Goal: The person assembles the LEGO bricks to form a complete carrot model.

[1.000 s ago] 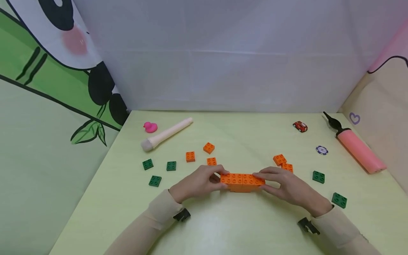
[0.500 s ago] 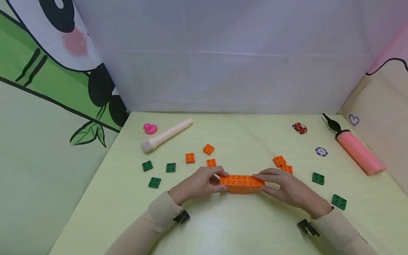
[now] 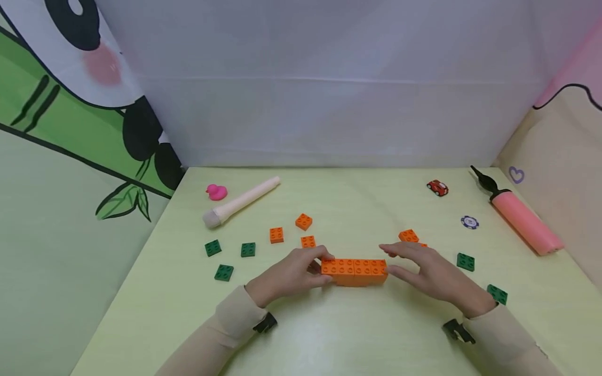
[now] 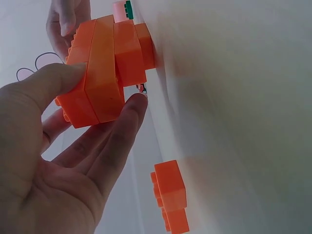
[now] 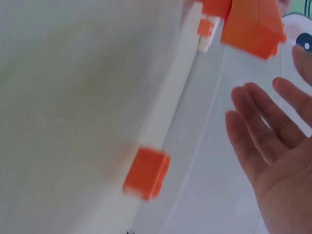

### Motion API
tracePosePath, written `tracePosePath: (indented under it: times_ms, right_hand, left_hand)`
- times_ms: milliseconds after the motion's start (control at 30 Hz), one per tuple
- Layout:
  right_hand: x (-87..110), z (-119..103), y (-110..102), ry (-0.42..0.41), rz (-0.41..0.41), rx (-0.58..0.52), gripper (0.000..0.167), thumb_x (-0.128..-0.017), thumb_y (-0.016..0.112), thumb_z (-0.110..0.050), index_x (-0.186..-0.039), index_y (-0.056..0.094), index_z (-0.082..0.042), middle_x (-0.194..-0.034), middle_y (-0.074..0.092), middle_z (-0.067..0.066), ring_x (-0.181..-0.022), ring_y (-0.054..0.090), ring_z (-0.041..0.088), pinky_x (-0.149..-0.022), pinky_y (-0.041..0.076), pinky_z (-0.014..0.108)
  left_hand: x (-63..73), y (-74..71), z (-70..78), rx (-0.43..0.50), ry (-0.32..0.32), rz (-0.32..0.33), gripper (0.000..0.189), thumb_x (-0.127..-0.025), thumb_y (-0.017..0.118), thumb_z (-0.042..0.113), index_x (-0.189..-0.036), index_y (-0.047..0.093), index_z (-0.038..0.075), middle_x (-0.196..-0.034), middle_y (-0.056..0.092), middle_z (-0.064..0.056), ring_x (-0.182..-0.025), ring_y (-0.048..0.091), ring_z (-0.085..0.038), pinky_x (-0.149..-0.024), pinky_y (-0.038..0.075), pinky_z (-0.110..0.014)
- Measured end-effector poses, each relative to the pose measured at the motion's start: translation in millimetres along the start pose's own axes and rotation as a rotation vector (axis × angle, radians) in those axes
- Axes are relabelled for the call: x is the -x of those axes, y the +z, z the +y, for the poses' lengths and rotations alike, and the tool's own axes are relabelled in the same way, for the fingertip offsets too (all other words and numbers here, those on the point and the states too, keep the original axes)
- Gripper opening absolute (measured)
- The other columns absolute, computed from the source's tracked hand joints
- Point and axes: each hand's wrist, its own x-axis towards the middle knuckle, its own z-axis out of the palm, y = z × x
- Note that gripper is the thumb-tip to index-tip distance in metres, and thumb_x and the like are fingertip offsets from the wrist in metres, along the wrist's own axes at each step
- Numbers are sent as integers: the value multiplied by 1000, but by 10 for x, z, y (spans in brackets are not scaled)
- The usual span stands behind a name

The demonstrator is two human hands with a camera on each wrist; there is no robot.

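Note:
My left hand (image 3: 291,271) pinches the left end of a stack of orange toy bricks (image 3: 355,272) between thumb and fingers. Seen from the left wrist, the stack (image 4: 101,68) has a long top layer and narrower bricks below it. My right hand (image 3: 425,269) stands just off the stack's right end, fingers extended and apart from it. The right wrist view shows that palm (image 5: 282,146) with nothing in it. Beyond the right hand, a loose orange brick (image 3: 408,235) lies with another partly hidden behind the fingers. Three loose orange bricks (image 3: 276,235) lie beyond the left hand.
Green bricks lie on both sides, three at left (image 3: 223,272) and two at right (image 3: 465,261). At the back left are a pink duck (image 3: 217,192) and a toy microphone (image 3: 242,201). A red car (image 3: 437,187), a poker chip (image 3: 470,222) and a pink pump (image 3: 527,222) stand right.
My right hand has let go of the stack's right end and drawn slightly away with its fingers opened. The left hand keeps its grip. The head view has shifted slightly.

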Motion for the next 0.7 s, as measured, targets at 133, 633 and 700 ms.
tracePosePath:
  times_ms: [133,633,700]
  right_hand:
    - [13,121,-127,58,52,86,46,-94,71,-26,-137,61,-12,-130,64,9,-113,62,29,-92,53,52]
    - [50,419,-201,299,-77,167,43,-89,75,-17,-127,64,0,-119,64,18,-106,60,36,-93,50,56]
    - [28,418,-197,312,-73,164,43,-88,76,-16,-126,64,0,-115,65,15,-103,60,33,-91,51,55]
  left_hand:
    - [10,-6,20,-2,0,1,30,-92,74,25,-118,62,19,-119,67,4,-95,65,-4,-85,54,-22]
    - [-7,10,-37,-12,1,0,32,-92,73,28,-121,60,21,-115,68,5,-94,65,-3,-84,54,-23]
    - [-3,11,-43,-8,-4,2,32,-92,73,29,-121,60,21,-115,68,6,-94,65,-4,-84,54,-24]
